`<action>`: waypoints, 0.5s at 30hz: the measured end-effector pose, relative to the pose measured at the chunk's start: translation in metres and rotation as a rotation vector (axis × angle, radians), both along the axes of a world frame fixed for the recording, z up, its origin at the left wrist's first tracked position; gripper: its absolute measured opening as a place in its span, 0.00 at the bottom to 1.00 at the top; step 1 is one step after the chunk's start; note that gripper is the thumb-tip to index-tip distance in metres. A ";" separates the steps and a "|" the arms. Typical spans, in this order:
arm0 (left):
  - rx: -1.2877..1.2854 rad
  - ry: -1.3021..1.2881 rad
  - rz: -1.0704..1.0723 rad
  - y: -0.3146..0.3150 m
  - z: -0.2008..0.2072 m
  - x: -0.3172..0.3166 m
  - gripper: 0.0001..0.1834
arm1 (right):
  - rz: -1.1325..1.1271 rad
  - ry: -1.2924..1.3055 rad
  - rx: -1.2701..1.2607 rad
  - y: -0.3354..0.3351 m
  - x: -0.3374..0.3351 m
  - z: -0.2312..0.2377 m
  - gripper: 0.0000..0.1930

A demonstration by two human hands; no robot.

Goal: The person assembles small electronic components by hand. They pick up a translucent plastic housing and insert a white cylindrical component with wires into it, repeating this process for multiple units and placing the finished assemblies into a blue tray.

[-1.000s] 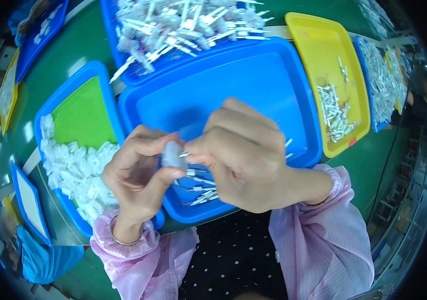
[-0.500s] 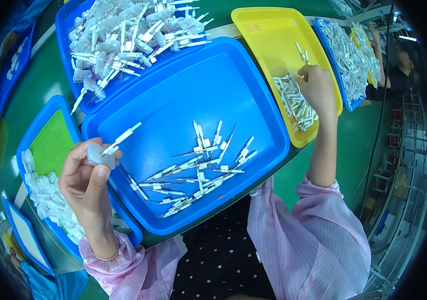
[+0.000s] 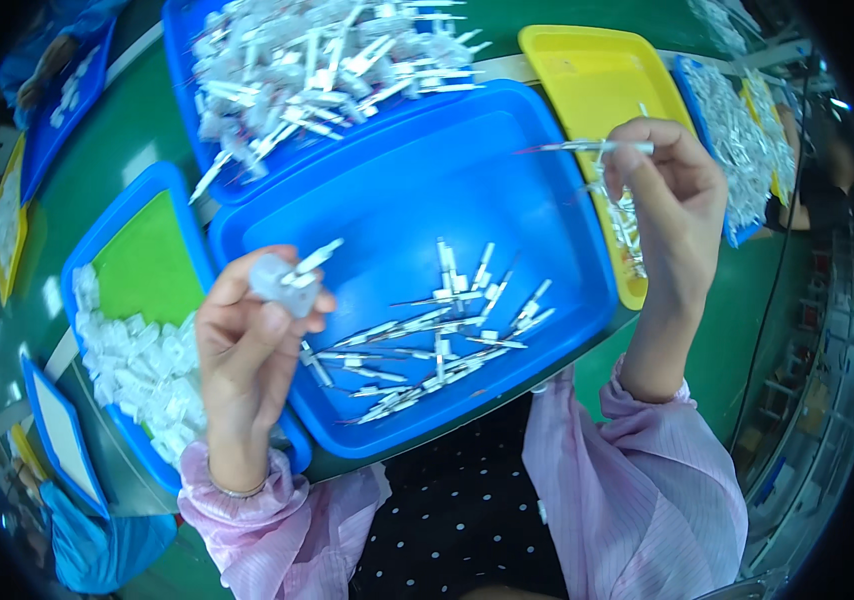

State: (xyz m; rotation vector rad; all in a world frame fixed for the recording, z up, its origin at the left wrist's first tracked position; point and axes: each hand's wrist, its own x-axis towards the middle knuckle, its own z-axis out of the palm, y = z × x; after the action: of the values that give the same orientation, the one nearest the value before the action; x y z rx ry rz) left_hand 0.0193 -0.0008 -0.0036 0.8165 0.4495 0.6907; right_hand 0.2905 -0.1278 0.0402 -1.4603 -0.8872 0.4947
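Note:
My left hand (image 3: 252, 345) grips a translucent plastic housing (image 3: 283, 284) between thumb and fingers, over the left rim of the large blue tray (image 3: 367, 200). A slim white stick-like part (image 3: 319, 258) juts out of that housing, up and to the right. My right hand (image 3: 669, 195) pinches a thin white rod-shaped part (image 3: 587, 146), held level with its fine reddish end to the left, near the yellow tray (image 3: 587, 60). More white rod-shaped parts (image 3: 442, 350) lie scattered in the near half of the blue tray. Others (image 3: 629, 225) in the yellow tray are partly hidden behind my right hand.
A blue tray heaped with housings and rods (image 3: 317, 70) stands at the far left. Loose translucent housings (image 3: 142, 370) fill part of a green-bottomed tray (image 3: 137, 245) on the left. Far right, another blue tray (image 3: 732, 140) holds similar parts; co-workers sit at both sides.
My right hand has lifted out of the yellow tray with a white rod and come nearer. My left hand still holds the housing. The view has shifted, so the trays appear farther right.

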 end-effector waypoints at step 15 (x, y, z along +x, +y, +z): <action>-0.142 -0.163 -0.111 -0.001 0.008 -0.009 0.22 | 0.368 -0.232 0.054 0.031 -0.091 0.015 0.06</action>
State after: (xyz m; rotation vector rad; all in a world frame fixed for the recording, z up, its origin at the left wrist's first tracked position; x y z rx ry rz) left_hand 0.0104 -0.0020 0.0040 0.6408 0.3004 0.6097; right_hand 0.1992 -0.0969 0.0549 -1.3261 -1.3570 0.5737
